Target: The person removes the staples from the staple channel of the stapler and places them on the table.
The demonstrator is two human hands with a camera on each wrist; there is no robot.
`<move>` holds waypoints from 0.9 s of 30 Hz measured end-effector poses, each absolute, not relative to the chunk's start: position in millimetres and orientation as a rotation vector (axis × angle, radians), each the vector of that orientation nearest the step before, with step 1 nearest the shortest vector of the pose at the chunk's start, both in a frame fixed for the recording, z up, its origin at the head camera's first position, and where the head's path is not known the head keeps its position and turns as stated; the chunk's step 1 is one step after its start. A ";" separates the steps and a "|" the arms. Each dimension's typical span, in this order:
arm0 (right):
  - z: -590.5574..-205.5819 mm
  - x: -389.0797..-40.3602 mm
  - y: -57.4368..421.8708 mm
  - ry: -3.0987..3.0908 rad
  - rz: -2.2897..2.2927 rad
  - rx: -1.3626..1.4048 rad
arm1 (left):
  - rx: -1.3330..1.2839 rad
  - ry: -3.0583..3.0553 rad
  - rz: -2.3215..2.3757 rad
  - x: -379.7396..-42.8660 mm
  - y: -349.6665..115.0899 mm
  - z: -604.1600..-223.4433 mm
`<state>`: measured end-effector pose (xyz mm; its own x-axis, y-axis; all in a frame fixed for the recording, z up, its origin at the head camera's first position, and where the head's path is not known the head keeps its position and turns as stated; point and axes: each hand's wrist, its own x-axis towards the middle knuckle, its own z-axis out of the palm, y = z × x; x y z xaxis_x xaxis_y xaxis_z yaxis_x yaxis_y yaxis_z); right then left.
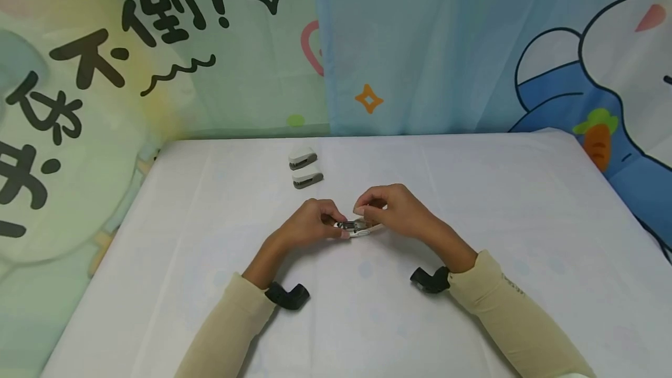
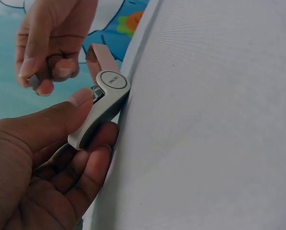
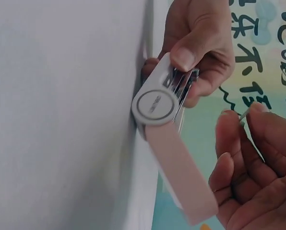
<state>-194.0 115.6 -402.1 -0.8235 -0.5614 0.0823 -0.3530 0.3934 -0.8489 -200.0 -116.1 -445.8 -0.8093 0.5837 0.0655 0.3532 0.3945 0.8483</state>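
My left hand (image 1: 310, 223) grips a small white stapler (image 2: 105, 103) low over the white table. The stapler's pink handle (image 3: 181, 167) is swung up and back, baring the metal staple channel (image 3: 182, 82). In the left wrist view my left thumb lies along the stapler's edge, with fingers under its body. Just to the right, my right hand (image 1: 396, 209) pinches a small grey strip of staples (image 2: 33, 81) between thumb and fingertip. That strip is apart from the stapler and appears thin and edge-on in the right wrist view.
Two more grey-and-white staplers, a rear one (image 1: 302, 158) and a nearer one (image 1: 307, 178), lie beyond my left hand on the white-covered table (image 1: 367, 319). A printed curtain (image 1: 420, 45) hangs behind the table's far edge. Black wrist cameras (image 1: 287, 296) sit at both cuffs.
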 end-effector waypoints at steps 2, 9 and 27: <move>-402.0 -194.8 116.1 2.389 -1.450 -0.768 | 0.821 2.406 1.380 -200.2 -116.1 -445.9; -405.2 -199.3 118.4 2.272 -1.543 -0.687 | 0.804 2.390 1.400 -201.1 -117.4 -446.8; -407.3 -204.4 120.9 2.368 -1.678 -0.527 | 0.776 2.369 1.412 -201.4 -117.8 -446.2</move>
